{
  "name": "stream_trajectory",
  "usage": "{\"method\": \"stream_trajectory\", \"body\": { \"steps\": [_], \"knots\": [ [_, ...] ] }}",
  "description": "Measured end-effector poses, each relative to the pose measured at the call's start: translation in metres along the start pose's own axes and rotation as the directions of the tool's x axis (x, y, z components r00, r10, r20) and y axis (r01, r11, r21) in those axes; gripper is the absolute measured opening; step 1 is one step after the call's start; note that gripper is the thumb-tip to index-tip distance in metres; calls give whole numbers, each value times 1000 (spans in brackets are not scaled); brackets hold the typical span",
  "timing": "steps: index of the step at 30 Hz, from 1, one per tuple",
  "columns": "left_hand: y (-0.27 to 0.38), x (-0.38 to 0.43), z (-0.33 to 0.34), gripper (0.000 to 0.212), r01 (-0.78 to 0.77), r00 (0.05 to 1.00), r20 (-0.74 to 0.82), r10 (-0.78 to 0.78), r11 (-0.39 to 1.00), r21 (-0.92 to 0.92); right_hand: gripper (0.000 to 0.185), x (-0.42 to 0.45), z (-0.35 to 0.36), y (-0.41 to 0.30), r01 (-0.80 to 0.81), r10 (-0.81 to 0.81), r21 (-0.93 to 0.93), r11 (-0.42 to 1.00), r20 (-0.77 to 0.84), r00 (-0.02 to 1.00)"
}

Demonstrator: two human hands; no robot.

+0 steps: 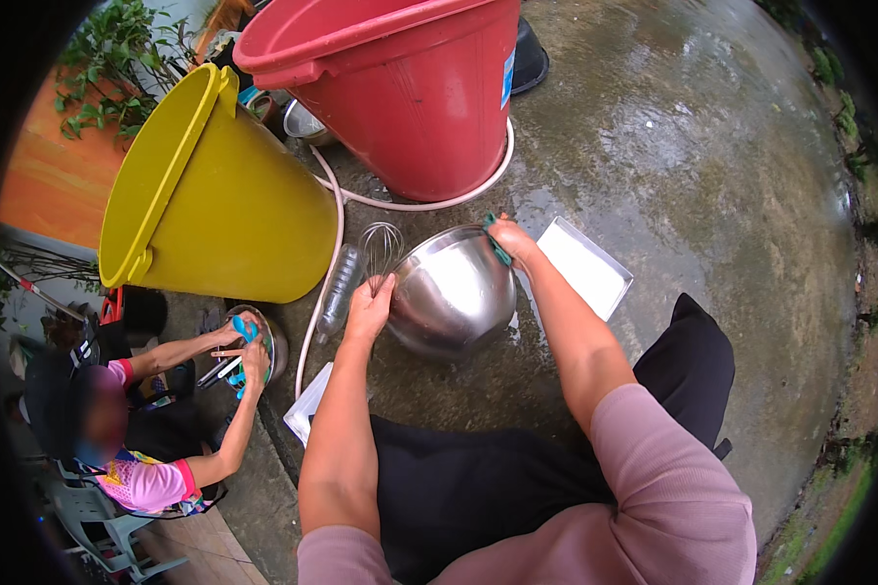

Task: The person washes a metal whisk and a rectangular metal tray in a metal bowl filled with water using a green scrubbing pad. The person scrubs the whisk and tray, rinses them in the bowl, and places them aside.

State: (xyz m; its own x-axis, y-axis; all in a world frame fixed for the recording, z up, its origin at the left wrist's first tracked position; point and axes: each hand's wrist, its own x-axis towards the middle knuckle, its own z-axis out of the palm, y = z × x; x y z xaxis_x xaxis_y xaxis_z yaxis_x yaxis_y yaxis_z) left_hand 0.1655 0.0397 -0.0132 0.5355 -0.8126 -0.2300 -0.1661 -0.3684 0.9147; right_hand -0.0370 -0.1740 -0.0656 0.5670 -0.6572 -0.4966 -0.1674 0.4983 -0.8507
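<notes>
A large stainless steel mixing bowl is held tilted in front of me, its rounded outside towards me. My left hand grips its rim on the left side. At the upper right of the rim, my right hand presses a green scrubbing pad against the metal. Just beyond my left hand a wire whisk lies on the wet concrete, beside a clear plastic bottle. To the right of the bowl rests a white rectangular tray. The bowl's inside is hidden.
A yellow tub and a red tub stand ahead, with a pale hose curving around them. On the left, a seated person handles blue utensils over a metal pot. Another white tray lies by my left forearm.
</notes>
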Motion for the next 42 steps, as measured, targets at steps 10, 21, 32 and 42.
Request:
{"method": "stream_trajectory", "body": {
  "steps": [10,21,32,42],
  "knots": [
    [45,-15,31,21,-132,977,173,126,991,26,27,-76,88,-93,420,-248,-905,72,391,886],
    [32,0,37,26,-180,982,-21,187,968,176,29,11,11,-57,135,-235,-614,778,-84,968],
    [35,16,35,28,-141,989,-3,145,965,223,47,-35,-105,96,-445,-225,-663,602,-675,702],
    [63,33,78,30,-170,985,38,166,951,256,16,-28,-177,141,-379,-268,-545,748,-770,579]
  ]
}}
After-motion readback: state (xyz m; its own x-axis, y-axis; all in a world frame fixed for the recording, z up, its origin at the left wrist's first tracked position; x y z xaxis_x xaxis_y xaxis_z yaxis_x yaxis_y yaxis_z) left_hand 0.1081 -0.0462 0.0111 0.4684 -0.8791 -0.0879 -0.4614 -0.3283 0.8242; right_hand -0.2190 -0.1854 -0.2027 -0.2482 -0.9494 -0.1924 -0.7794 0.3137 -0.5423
